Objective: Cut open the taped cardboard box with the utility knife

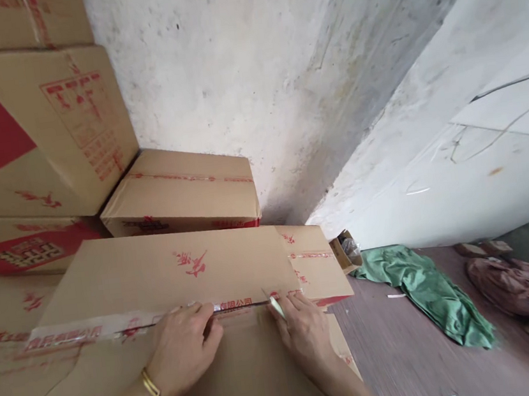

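Observation:
A large cardboard box [233, 253] with red print lies in front of me. Clear tape [88, 329] with red lettering runs along its top seam, and a dark slit shows in part of it. My left hand [188, 339], with a gold bangle [154, 390] on the wrist, has its fingers curled at the slit, holding the flap edge. To its right, my right hand [307, 328] grips a pale utility knife [276, 307]. The thin blade points up and left at the right part of the seam; how deep the tip goes is hidden.
More printed boxes [44, 128] are stacked at the left, and another box [186, 185] stands behind against the stained wall [229, 67]. On the floor at the right lie a green cloth [425, 287] and a brownish bundle [520, 279]. A small open carton [346, 252] sits near the wall.

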`<move>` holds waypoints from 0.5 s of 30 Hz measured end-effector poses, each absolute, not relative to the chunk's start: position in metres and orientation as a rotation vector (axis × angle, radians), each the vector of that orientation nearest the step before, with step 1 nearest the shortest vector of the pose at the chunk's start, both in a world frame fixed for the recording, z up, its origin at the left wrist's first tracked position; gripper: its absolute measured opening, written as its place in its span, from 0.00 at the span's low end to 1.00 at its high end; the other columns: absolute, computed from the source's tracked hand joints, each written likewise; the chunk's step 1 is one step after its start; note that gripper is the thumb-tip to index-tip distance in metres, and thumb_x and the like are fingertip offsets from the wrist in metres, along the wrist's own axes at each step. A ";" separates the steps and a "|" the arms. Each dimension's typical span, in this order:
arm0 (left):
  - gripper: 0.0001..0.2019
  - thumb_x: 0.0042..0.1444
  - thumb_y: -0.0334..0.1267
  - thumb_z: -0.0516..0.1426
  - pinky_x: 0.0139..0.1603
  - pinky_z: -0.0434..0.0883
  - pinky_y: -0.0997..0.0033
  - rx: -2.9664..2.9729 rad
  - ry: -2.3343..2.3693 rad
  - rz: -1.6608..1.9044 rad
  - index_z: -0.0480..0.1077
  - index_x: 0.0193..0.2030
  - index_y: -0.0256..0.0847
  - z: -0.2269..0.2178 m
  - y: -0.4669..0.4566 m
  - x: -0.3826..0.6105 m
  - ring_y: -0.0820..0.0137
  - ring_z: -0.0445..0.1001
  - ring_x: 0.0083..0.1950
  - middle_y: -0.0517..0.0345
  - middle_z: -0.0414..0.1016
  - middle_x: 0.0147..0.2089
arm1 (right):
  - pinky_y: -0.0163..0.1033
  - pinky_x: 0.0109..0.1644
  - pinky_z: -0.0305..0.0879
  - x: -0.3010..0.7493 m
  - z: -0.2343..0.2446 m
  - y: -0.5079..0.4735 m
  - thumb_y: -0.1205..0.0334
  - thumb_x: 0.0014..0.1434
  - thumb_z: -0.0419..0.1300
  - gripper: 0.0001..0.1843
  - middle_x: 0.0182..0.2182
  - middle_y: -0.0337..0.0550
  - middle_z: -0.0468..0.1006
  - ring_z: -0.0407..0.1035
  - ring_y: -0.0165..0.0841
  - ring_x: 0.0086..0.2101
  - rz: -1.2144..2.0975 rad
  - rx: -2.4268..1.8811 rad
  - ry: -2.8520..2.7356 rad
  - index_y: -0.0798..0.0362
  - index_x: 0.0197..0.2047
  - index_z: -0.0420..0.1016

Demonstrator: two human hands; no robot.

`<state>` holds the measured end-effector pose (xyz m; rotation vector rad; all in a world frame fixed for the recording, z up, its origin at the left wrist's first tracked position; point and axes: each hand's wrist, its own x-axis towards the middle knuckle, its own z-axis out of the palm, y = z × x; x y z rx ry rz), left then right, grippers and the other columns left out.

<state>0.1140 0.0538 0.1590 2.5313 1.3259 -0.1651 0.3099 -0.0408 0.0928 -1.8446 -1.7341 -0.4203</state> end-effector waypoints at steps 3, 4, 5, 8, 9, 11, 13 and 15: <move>0.13 0.58 0.38 0.45 0.43 0.63 0.59 2.516 1.317 -0.268 0.70 0.35 0.40 0.161 0.067 0.126 0.57 0.73 0.43 0.51 0.76 0.38 | 0.38 0.30 0.50 0.312 0.087 -0.036 0.64 0.67 0.46 0.19 0.23 0.43 0.74 0.63 0.34 0.25 -0.426 -1.871 -1.747 0.53 0.28 0.71; 0.13 0.59 0.40 0.46 0.42 0.63 0.58 2.512 1.315 -0.285 0.70 0.35 0.40 0.161 0.070 0.129 0.56 0.74 0.43 0.50 0.76 0.38 | 0.38 0.31 0.50 0.313 0.086 -0.036 0.64 0.67 0.46 0.18 0.23 0.43 0.74 0.63 0.34 0.25 -0.408 -1.884 -1.749 0.53 0.28 0.71; 0.14 0.59 0.41 0.46 0.42 0.64 0.58 2.510 1.317 -0.298 0.70 0.35 0.40 0.160 0.074 0.132 0.55 0.74 0.43 0.50 0.76 0.38 | 0.38 0.31 0.50 0.315 0.086 -0.035 0.64 0.67 0.46 0.18 0.23 0.43 0.74 0.64 0.34 0.25 -0.375 -1.902 -1.754 0.53 0.28 0.71; 0.17 0.62 0.43 0.44 0.43 0.64 0.58 2.498 1.328 -0.287 0.71 0.36 0.40 0.154 0.080 0.137 0.55 0.74 0.44 0.49 0.77 0.39 | 0.37 0.30 0.49 0.326 0.094 -0.024 0.62 0.67 0.48 0.17 0.23 0.42 0.74 0.64 0.32 0.25 -0.194 -1.990 -1.801 0.53 0.28 0.71; 0.17 0.62 0.43 0.43 0.43 0.64 0.59 2.494 1.334 -0.275 0.71 0.37 0.40 0.152 0.081 0.138 0.55 0.74 0.44 0.49 0.77 0.40 | 0.36 0.30 0.49 0.331 0.098 -0.016 0.61 0.67 0.49 0.17 0.23 0.42 0.74 0.64 0.31 0.25 -0.110 -2.002 -1.830 0.53 0.28 0.71; 0.18 0.63 0.41 0.42 0.44 0.64 0.60 2.485 1.355 -0.254 0.72 0.37 0.40 0.149 0.082 0.138 0.57 0.75 0.45 0.51 0.77 0.40 | 0.34 0.31 0.51 0.342 0.105 0.007 0.60 0.67 0.49 0.17 0.25 0.41 0.74 0.65 0.29 0.26 0.108 -1.957 -1.921 0.53 0.29 0.71; 0.18 0.64 0.39 0.42 0.43 0.63 0.62 2.478 1.385 -0.244 0.72 0.37 0.41 0.149 0.082 0.138 0.58 0.75 0.44 0.52 0.78 0.39 | 0.33 0.32 0.53 0.350 0.107 0.035 0.60 0.67 0.51 0.15 0.27 0.40 0.75 0.65 0.28 0.27 0.328 -1.860 -2.033 0.53 0.30 0.70; 0.18 0.63 0.38 0.42 0.43 0.63 0.64 2.471 1.397 -0.231 0.72 0.36 0.42 0.151 0.082 0.137 0.60 0.75 0.43 0.53 0.78 0.38 | 0.32 0.32 0.53 0.355 0.104 0.058 0.60 0.66 0.53 0.13 0.28 0.39 0.75 0.65 0.28 0.27 0.465 -1.792 -2.113 0.53 0.31 0.70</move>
